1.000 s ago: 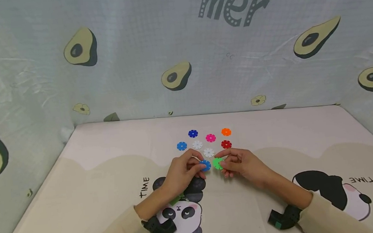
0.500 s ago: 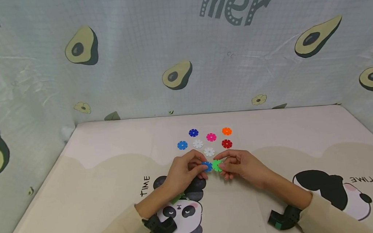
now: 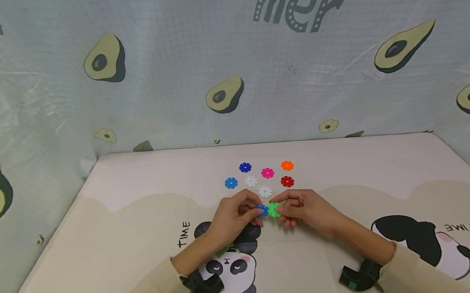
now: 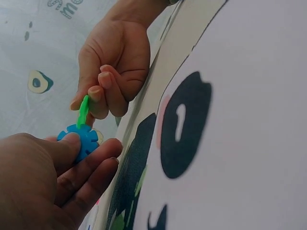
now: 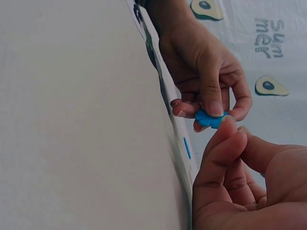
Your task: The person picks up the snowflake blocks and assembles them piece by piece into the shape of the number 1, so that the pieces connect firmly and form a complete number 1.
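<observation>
My left hand [image 3: 238, 213] pinches a blue notched disc [image 4: 85, 142] between thumb and fingers, its toothed rim showing in the left wrist view. Opposite it, my right hand [image 3: 302, 209] pinches a bright green notched disc [image 3: 275, 209]. The two discs meet edge to edge in the head view. In the left wrist view the green disc [image 4: 83, 111] is seen edge-on, turned across the blue one, its lower end right at the blue rim. From the right wrist the green disc is hidden behind my fingers, while the blue disc [image 5: 211, 119] shows under the left thumb.
Just beyond the hands lie loose notched discs: white [image 3: 265, 191], another white [image 3: 250, 181], light blue [image 3: 231, 183], dark blue [image 3: 245, 167], pink [image 3: 267, 173], red [image 3: 287, 181] and orange [image 3: 287, 166]. The table cover [image 3: 123, 247] has panda prints. A patterned curtain stands behind.
The blue and green discs were apart a second ago and have come together at their edges. The left hand shifted slightly right; the loose discs stayed put.
</observation>
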The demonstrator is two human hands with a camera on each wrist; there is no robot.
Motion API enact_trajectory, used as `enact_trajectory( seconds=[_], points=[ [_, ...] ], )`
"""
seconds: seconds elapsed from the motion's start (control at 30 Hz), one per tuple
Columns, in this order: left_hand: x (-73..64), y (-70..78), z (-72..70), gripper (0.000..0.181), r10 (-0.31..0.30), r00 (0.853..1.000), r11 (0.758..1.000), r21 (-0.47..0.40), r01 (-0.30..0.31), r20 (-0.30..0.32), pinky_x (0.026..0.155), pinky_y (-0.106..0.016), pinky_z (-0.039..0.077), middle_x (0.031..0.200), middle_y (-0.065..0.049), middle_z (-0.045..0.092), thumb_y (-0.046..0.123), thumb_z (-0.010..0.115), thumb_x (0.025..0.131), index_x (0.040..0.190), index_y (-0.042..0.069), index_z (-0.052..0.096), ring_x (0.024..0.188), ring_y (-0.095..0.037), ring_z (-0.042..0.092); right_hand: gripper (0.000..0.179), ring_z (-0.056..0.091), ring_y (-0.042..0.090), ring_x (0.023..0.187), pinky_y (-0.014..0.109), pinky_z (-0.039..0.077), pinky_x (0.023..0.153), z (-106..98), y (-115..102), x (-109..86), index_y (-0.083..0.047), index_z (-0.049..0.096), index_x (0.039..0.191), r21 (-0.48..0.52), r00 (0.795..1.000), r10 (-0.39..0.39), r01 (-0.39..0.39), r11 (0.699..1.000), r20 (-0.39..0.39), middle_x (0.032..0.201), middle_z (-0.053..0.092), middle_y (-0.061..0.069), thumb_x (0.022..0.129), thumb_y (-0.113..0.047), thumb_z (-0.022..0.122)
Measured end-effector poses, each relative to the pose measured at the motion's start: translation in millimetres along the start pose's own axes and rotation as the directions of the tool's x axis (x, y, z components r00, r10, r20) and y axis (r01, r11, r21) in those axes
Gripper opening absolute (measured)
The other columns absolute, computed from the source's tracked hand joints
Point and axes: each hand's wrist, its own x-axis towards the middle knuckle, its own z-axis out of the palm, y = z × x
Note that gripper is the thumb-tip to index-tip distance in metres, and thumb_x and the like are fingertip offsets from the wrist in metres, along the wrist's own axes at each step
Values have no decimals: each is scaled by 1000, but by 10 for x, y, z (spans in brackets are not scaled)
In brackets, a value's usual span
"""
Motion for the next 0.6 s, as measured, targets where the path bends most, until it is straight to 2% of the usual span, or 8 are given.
enact_trajectory(
  seconds=[0.3,0.47,0.6],
  points=[
    [-19,2,3,10,17,1000,1000,5,-17,-4,63,-30,56,79,-9,68,0,67,86,95,2,62,64,-18,67,38,61,17,68,26,54,68,14,14,16,8,57,121,4,1000,10,-10,1000,7,79,66,11,90,-11,67],
    [-19,-7,27,7,62,998,998,-9,-62,4,59,-33,56,76,-14,68,-5,66,85,88,0,62,61,-25,66,36,60,18,69,26,54,68,16,38,8,8,58,120,20,1000,15,-15,1000,13,80,66,11,90,-11,67],
    [-9,-8,40,9,95,995,995,-4,-95,11,57,-32,55,75,-14,67,-8,66,84,85,0,62,59,-22,66,36,60,18,69,26,54,67,18,49,-3,8,59,119,33,1000,15,-15,999,20,79,65,10,90,-10,67]
  ],
)
